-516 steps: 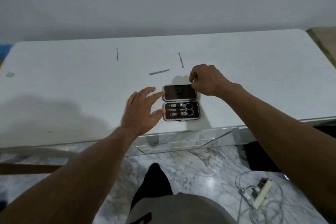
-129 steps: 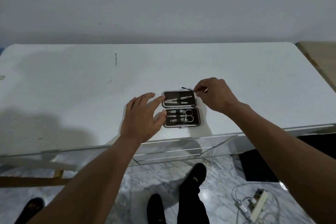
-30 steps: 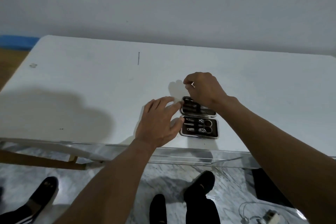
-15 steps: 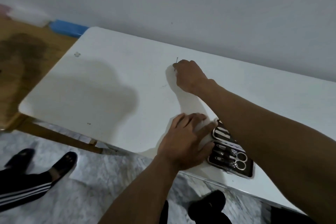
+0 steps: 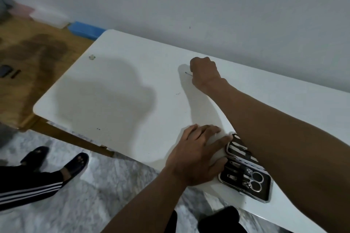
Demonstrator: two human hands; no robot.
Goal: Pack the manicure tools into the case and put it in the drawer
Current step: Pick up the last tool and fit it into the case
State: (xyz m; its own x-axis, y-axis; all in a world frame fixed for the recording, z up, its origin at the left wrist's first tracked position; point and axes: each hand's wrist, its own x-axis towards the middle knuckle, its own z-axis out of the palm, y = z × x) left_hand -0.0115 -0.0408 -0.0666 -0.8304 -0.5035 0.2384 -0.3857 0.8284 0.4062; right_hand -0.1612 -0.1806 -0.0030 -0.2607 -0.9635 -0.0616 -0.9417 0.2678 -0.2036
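From the head camera, the open case (image 5: 246,168) lies at the near edge of the white counter (image 5: 117,89), its near half holding scissors (image 5: 254,179) and other small tools under straps. The left hand (image 5: 197,155) rests flat just beside the case, grip released, fingertips (image 5: 226,139) touching the case's far corner. Well beyond the case, toward the wall, the right hand (image 5: 204,73) is clenched on a thin metal tool (image 5: 188,73), whose tip sticks out leftward just above the counter.
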